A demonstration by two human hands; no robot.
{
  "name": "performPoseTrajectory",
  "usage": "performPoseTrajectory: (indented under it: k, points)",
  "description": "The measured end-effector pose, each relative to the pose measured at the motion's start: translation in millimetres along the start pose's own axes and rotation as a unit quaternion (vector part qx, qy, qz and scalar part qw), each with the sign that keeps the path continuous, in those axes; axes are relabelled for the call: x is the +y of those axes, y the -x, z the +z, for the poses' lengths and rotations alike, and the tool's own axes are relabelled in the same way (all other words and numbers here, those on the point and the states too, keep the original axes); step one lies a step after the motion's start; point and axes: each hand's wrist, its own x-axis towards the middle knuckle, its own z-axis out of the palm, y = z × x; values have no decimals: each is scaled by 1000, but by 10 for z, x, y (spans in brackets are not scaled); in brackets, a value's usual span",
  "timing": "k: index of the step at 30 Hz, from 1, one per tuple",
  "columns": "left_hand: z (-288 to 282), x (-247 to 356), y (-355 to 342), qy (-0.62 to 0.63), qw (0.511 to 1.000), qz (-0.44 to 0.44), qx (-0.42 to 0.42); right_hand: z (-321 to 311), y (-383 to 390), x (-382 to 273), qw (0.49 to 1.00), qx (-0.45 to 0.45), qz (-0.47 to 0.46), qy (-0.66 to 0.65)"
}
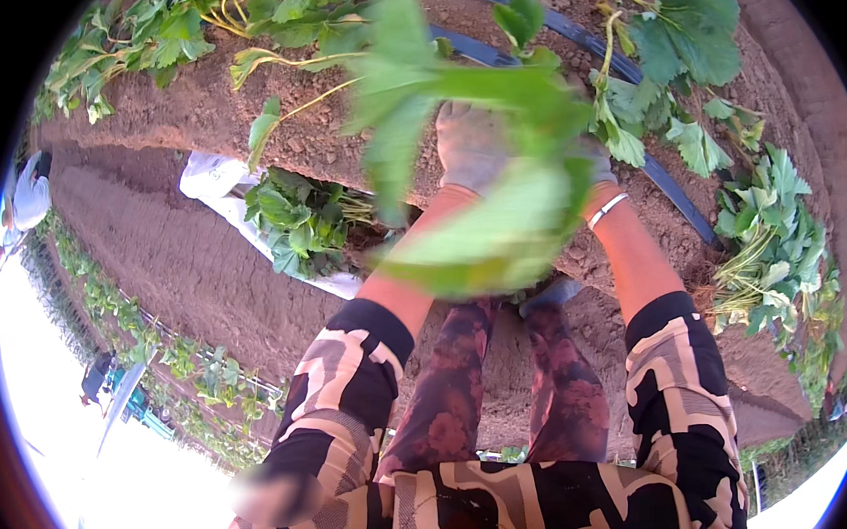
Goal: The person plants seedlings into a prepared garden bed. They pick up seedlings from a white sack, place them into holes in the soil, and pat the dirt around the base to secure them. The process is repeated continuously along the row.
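A leafy green plant (pixel 472 238), probably a strawberry plant, is smeared by motion close in front of me and covers much of both hands. Behind its leaves, my left hand (pixel 471 148) in a pale grey glove is low over the soil bed; its fingers are hidden. My right hand (pixel 593 163), also gloved, is beside the same leaves with a white band at the wrist, and its fingers cannot be made out. Which hand holds the plant, if either does, is not visible.
A black drip hose (pixel 677 200) crosses the raised bed (pixel 335 128). Strawberry plants lie at the far left (pixel 159 40) and right (pixel 760 241). A white sack (pixel 215 175) with a plant bundle (pixel 298 216) lies in the furrow. Another person (pixel 30 195) is at the left edge.
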Motion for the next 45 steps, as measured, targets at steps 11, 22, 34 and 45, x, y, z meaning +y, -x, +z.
performPoseTrajectory:
  k: [11, 22, 34, 45]
  points:
    - [-131, 343, -57, -983, 58, 84, -155, 65, -69, 24, 997, -30, -65, -3]
    - [1673, -1541, 1530, -692, 710, 0, -130, -791, 2979, 942, 929, 317, 78, -176]
    - [2631, -2224, 1077, -701, 664, -253, -58, -1347, 3156, 1944, 967, 135, 181, -121]
    - [2185, -1751, 1711, -294, 943, -138, 75, -1312, 3191, 1330, 808, 43, 5, -588]
